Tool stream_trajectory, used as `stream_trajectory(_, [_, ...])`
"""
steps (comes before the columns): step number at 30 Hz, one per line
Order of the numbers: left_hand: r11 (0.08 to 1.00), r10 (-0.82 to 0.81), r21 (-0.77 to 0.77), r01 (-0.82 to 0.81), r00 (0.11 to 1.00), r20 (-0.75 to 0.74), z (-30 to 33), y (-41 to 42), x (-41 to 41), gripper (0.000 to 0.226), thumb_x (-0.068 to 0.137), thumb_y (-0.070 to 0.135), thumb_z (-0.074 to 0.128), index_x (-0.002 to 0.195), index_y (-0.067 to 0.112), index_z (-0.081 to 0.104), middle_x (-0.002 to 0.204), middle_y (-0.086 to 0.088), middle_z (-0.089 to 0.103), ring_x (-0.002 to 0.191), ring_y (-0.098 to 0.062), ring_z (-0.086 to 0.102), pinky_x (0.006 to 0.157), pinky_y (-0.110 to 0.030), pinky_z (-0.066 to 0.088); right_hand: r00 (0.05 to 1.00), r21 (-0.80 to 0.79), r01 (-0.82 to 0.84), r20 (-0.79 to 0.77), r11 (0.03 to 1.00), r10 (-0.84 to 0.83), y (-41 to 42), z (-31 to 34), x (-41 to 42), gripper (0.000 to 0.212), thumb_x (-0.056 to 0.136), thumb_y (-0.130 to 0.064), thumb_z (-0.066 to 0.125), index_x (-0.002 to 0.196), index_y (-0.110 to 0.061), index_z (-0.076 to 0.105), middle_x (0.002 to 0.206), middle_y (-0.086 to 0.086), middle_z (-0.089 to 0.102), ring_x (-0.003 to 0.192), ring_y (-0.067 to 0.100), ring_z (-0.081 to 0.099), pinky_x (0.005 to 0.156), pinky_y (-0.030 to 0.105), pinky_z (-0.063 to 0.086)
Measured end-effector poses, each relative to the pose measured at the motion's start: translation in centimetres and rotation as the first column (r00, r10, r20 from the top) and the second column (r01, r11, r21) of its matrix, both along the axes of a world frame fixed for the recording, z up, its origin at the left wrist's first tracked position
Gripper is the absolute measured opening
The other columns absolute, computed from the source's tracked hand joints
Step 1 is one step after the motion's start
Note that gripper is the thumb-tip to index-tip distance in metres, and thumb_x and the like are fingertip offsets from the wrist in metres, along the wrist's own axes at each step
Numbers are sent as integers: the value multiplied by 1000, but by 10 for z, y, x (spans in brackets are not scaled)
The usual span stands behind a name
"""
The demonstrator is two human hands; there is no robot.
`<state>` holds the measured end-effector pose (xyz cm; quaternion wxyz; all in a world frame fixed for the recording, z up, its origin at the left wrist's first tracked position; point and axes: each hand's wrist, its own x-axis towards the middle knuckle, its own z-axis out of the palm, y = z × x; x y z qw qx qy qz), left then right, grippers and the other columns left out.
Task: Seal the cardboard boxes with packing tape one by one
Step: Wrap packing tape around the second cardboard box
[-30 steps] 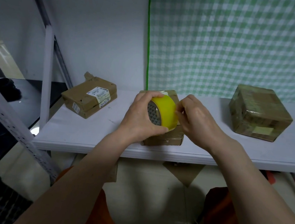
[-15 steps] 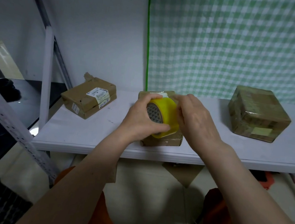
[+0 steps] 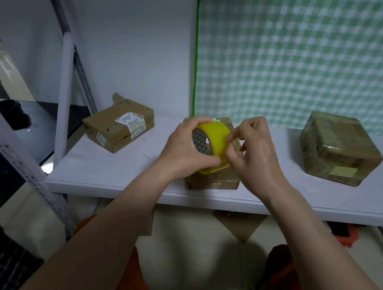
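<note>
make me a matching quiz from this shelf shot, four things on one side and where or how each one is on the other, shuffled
Things:
1. tape roll
2. box with the white label
3. box wrapped in clear tape
4. middle box

Places or states:
A. right end of the shelf
B. under both hands
C. gripped by the left hand, right hand picking at it
D. left end of the shelf

Pairs: 1-C, 2-D, 3-A, 4-B

Left hand (image 3: 185, 149) holds the tape roll (image 3: 214, 145) (yellow) over the middle box (image 3: 215, 181); right hand (image 3: 256, 157) picks at it.
</note>
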<state>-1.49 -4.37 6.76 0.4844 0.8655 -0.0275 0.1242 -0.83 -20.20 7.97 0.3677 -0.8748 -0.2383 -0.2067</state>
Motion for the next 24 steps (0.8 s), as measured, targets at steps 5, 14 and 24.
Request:
stream_trajectory(5, [995, -73, 71, 74, 997, -19, -4, 4, 1, 85, 61, 27, 85, 132, 38, 39, 131, 2, 36, 122, -20, 42, 99, -35, 45, 1000, 49, 10, 1, 999, -10, 1, 0, -1, 10, 80, -8, 70, 86, -6, 62, 87, 2, 58, 75, 13, 52, 66, 17, 42])
stream_trajectory(14, [988, -45, 153, 31, 995, 88, -4, 0, 0, 97, 53, 29, 91, 132, 41, 35, 130, 3, 36, 122, -19, 39, 101, -39, 43, 998, 44, 57, 3, 997, -57, 5, 5, -1, 38, 85, -4, 65, 121, -14, 62, 88, 2, 60, 79, 17, 55, 75, 28, 45])
stream_trajectory(24, [998, -56, -30, 54, 996, -65, 1, 10, 5, 87, 52, 31, 91, 125, 35, 44, 126, 4, 47, 115, -19, 50, 91, -45, 52, 996, 44, 16, 84, 999, -20, 6, 5, -2, 14, 85, 0, 63, 95, -6, 71, 85, 4, 50, 76, 17, 50, 66, 28, 39])
